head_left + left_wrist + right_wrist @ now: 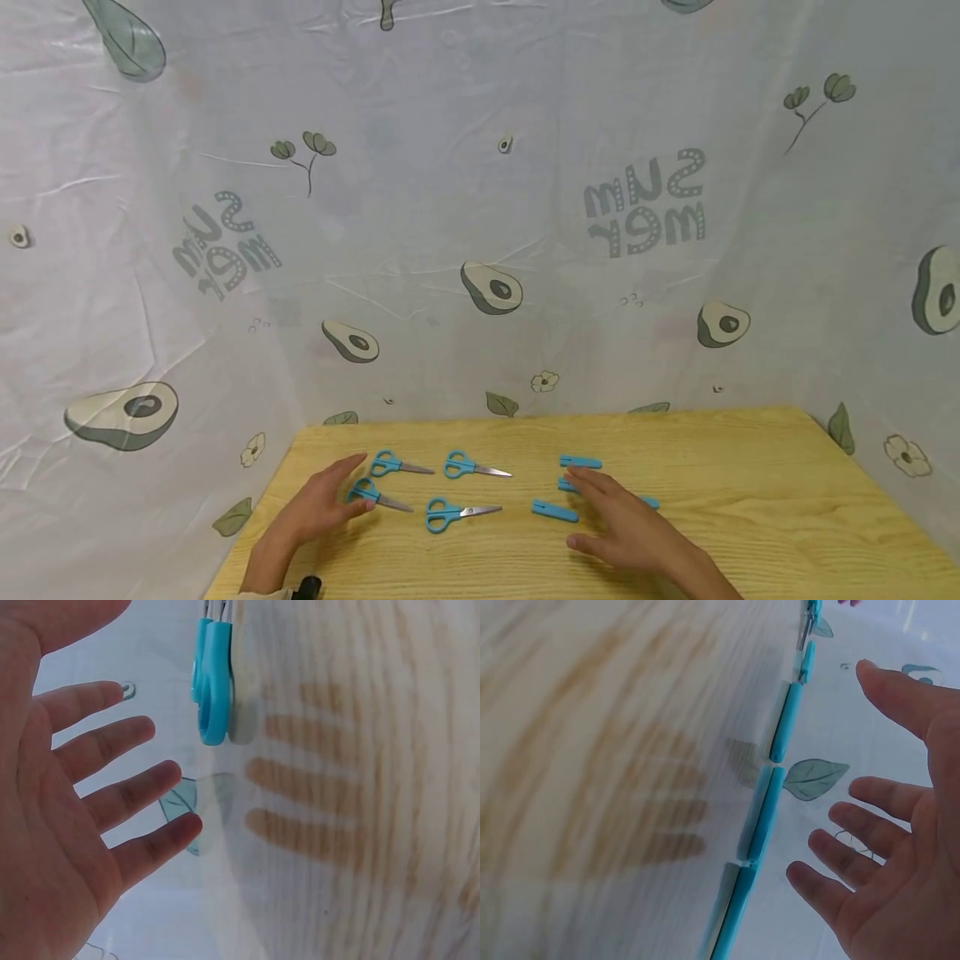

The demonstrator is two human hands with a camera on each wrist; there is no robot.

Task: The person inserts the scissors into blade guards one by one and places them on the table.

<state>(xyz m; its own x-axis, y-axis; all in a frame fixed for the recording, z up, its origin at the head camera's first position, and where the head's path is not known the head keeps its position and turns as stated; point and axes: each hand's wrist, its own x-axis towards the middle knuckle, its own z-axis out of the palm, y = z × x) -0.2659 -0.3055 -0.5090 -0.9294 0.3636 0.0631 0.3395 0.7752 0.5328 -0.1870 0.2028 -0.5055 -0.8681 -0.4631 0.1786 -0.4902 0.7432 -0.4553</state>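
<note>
Several pairs of scissors with blue handles lie on the table's left part. My left hand (318, 504), fingers spread and holding nothing, hovers by the nearest scissors (365, 490); its thumb overlaps their handle in the head view. To their right are the front scissors (442, 515), while the back-left scissors (386, 463) and back-right scissors (459, 465) lie farther away. My right hand (626, 525), also spread and without a hold, is above several blue blade covers. One blade cover (555, 511) lies left of it, another (581, 462) beyond its fingertips; two are partly hidden.
The wooden table (765, 475) carries the scissors and covers, with bare wood to the right. A pale sheet (420, 225) printed with avocados and leaves hangs behind the table and along both sides.
</note>
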